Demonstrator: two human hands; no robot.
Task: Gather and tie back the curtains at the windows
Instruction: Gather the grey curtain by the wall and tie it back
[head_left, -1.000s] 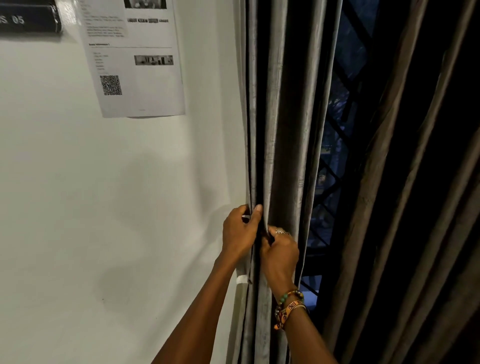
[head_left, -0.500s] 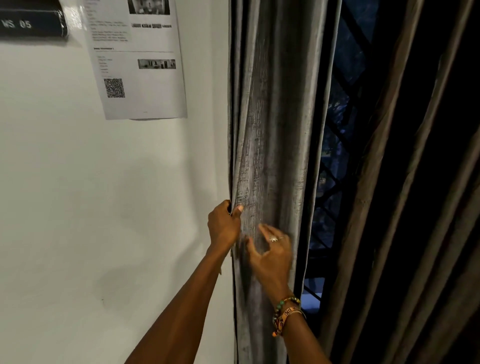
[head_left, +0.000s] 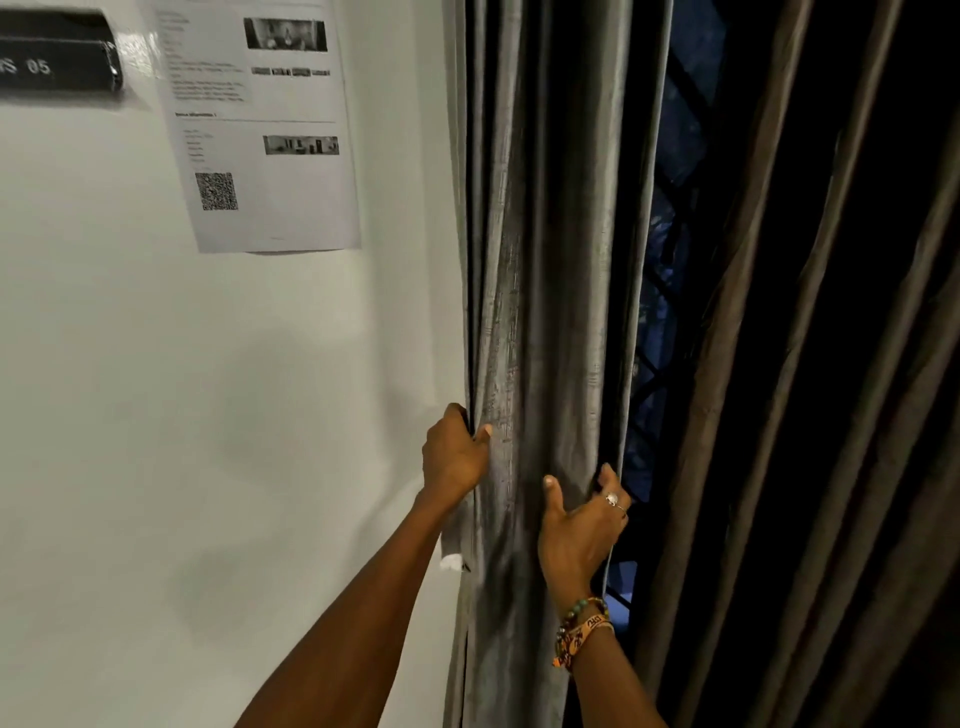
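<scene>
Head view: the curtain (head_left: 550, 260) hangs bunched at the left edge of the window (head_left: 670, 312), left hand (head_left: 454, 457) pinching its wall-side folds, right hand (head_left: 582, 525) curled round its outer hem; slacken either grip before tying, perhaps with that strip (head_left: 453, 545) under the left hand, and folds spill.

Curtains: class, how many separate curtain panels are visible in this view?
2. The grey curtain hangs beside the wall, gripped by the left hand and right hand. The brown curtain hangs at the right. Others may lie outside the frame.
</scene>
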